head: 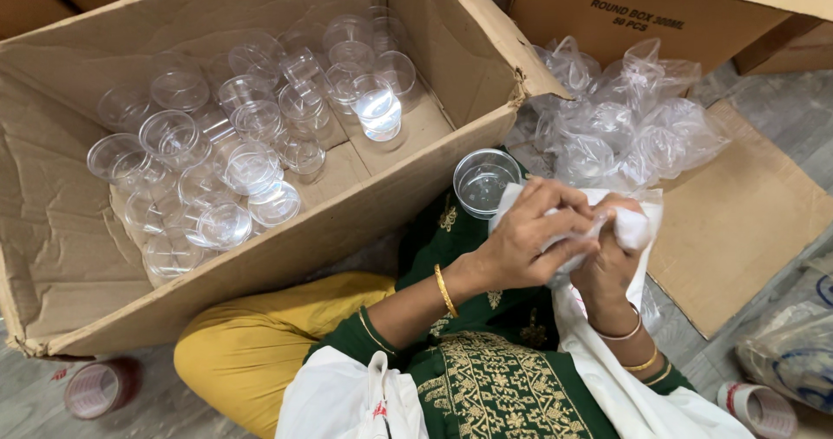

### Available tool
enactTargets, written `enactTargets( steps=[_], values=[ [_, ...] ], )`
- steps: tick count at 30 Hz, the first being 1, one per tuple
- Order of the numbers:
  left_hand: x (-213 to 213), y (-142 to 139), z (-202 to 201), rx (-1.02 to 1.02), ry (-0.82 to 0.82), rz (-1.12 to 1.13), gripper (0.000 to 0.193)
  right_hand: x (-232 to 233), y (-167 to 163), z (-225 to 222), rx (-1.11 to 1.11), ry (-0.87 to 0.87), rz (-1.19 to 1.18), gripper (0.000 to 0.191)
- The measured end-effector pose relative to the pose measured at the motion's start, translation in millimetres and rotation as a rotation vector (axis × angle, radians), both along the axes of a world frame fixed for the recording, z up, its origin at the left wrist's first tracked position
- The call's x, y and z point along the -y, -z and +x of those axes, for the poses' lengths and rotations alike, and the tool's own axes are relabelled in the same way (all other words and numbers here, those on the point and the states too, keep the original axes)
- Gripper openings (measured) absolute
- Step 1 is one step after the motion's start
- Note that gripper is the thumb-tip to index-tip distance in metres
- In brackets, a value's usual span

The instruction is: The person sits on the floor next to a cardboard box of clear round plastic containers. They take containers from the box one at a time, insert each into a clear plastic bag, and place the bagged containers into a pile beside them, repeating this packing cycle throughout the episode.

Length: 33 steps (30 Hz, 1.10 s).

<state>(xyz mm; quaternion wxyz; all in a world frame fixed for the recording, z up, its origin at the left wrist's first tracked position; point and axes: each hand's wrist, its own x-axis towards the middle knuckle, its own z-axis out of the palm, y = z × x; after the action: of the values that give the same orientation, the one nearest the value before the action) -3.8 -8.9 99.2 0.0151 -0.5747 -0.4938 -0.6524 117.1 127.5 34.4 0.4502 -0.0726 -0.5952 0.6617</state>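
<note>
My left hand (529, 235) and my right hand (612, 257) are pressed together in front of me, both closed around a white cloth (638, 231) that hangs down over my lap. Something small seems wrapped inside the cloth, but it is hidden. A clear round plastic container (484, 181) rests on my knee just beyond my left hand, apart from it. I sit cross-legged in yellow trousers and a green embroidered top.
A big open cardboard box (78, 257) at left holds several clear plastic containers (252, 144). Crumpled clear plastic bags (620, 122) lie at right, on flattened cardboard (746, 231). Another carton (625, 9) stands behind. Tape rolls (100, 389) (762, 409) lie on the floor.
</note>
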Motion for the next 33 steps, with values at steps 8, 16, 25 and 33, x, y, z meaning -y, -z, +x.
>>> enactTargets(
  steps=[8,16,25,33],
  values=[
    [2.6,50.3,-3.7,0.745,0.669,0.046,0.025,14.9,-17.5,0.7,0.095,-0.207,-0.031,0.033],
    [14.5,72.3,-4.6,0.854,0.641,-0.191,0.027,6.1,12.0,20.4,0.106,-0.337,-0.396,0.030],
    [14.3,66.7,-0.6,0.937,0.608,-0.139,0.026,-10.2,23.8,4.5,0.291,-0.343,-0.417,0.028],
    [50.7,82.4,-48.1,1.198,0.486,-0.273,0.031,-68.8,46.7,41.2,0.328,-0.599,-0.506,0.018]
  ],
)
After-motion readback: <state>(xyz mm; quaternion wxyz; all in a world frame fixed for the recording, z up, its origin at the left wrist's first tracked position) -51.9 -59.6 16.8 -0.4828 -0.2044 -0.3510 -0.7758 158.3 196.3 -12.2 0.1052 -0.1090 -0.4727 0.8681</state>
